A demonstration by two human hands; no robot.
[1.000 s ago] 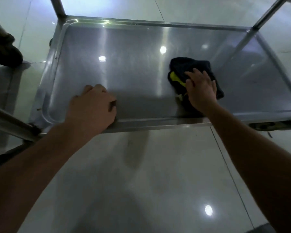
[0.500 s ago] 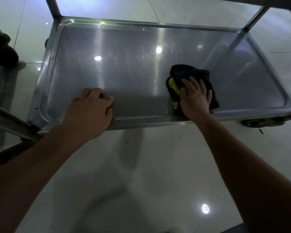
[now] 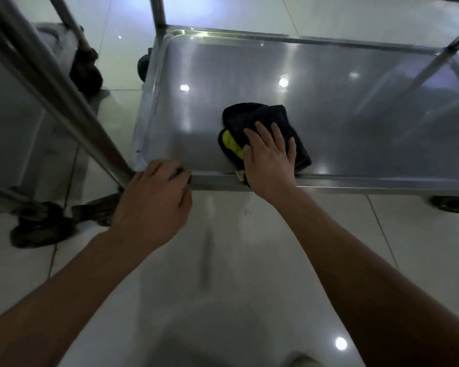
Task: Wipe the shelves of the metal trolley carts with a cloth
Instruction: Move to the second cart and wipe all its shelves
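The right hand [image 3: 269,154], fingers spread flat, has dragged the cloth [image 3: 265,133] leftward along the shelf [image 3: 355,107]'s near edge; the left hand [image 3: 154,197], apparently gripping the rim, has shifted to the near-left corner, so wiping continues.

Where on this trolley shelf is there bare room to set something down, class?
Bare steel lies between the dark cloth and the shelf's far rim, and rightward toward the right post. The near left corner is crowded: left hand grips the rim, right hand presses the cloth.
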